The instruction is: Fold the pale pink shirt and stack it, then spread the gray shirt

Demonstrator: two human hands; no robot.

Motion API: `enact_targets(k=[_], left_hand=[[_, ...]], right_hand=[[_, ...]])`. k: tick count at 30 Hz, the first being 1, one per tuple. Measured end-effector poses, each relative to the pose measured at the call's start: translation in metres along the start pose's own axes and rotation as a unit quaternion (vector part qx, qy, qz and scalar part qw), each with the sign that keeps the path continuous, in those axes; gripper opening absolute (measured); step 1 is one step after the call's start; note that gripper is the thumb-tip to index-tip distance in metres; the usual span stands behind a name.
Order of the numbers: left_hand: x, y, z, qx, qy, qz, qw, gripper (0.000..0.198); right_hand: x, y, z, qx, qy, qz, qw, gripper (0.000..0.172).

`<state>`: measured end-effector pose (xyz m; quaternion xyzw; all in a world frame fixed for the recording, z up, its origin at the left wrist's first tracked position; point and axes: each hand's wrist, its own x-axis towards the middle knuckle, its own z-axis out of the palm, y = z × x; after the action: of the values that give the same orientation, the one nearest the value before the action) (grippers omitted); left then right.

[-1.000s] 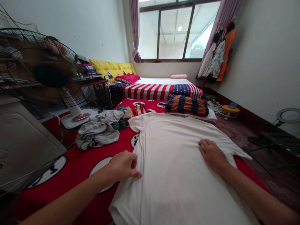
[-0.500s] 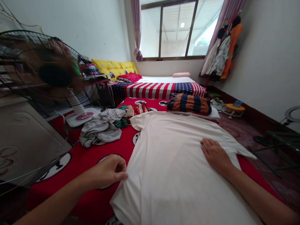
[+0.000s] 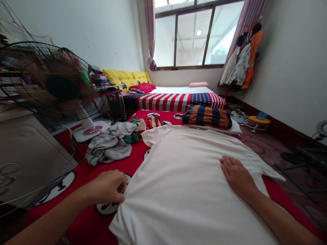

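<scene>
Under the bedroom window (image 3: pixel 194 39), a white T-shirt (image 3: pixel 178 177) lay spread over a red patterned cover (image 3: pixel 136 154).
From where I stood, the left hand (image 3: pixel 108 186) had thumb and fingers pinched on the T-shirt's left edge, creases fanning from there; the right hand (image 3: pixel 236 175) rested palm down on its right side, fingers extended. A crumpled grey garment (image 3: pixel 109 144) sat near the electric fan (image 3: pixel 62 87), and a folded orange-and-navy striped garment (image 3: pixel 208 116) lay beyond the collar.

Two hands (image 3: pixel 108 185) (image 3: pixel 236 175) (one left, one right), one white shirt (image 3: pixel 176 173), one fan (image 3: pixel 62 87), one yellow stool (image 3: pixel 253 119), two curtains (image 3: pixel 150 34) (image 3: pixel 245 20).
</scene>
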<state>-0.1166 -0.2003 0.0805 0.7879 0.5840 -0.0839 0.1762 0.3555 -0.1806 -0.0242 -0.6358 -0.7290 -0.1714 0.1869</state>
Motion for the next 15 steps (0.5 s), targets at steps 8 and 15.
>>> enact_targets(k=[8,15], left_hand=[[0.118,0.123,-0.027,-0.048,0.115,0.237,0.964,0.054],[0.237,0.152,0.011,-0.032,0.184,0.09,0.978,0.07]], right_hand=[[0.0,-0.005,-0.002,0.016,0.008,0.024,1.0,0.025],[-0.005,-0.008,-0.009,0.082,0.015,0.048,0.995,0.024]])
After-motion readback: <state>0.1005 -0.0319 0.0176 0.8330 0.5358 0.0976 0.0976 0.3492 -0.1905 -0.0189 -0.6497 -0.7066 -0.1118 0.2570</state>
